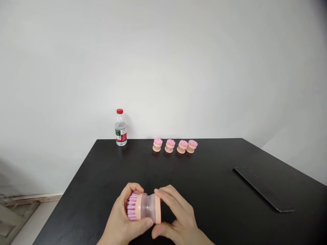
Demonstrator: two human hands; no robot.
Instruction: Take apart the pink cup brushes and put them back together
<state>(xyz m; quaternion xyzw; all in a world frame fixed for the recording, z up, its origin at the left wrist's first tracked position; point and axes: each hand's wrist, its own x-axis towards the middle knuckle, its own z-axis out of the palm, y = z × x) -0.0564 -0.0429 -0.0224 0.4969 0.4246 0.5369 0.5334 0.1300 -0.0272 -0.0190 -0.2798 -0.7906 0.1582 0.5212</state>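
hands (120, 214), gripping pink-bristled brush (144, 208), water bottle (121, 127) (red label (123, 137), unreadable)

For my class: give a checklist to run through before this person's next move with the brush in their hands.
Left hand grips the pink-bristled brush at its bristle end: ok.
Right hand grips the other end, beside the clear barrel: ok.
Brush clear of the black table: cannot tell.
Four small brushes upright in a row, away from the hands: ok.
Water bottle upright, red cap on: ok.
Liquid inside the clear barrel: cannot tell.
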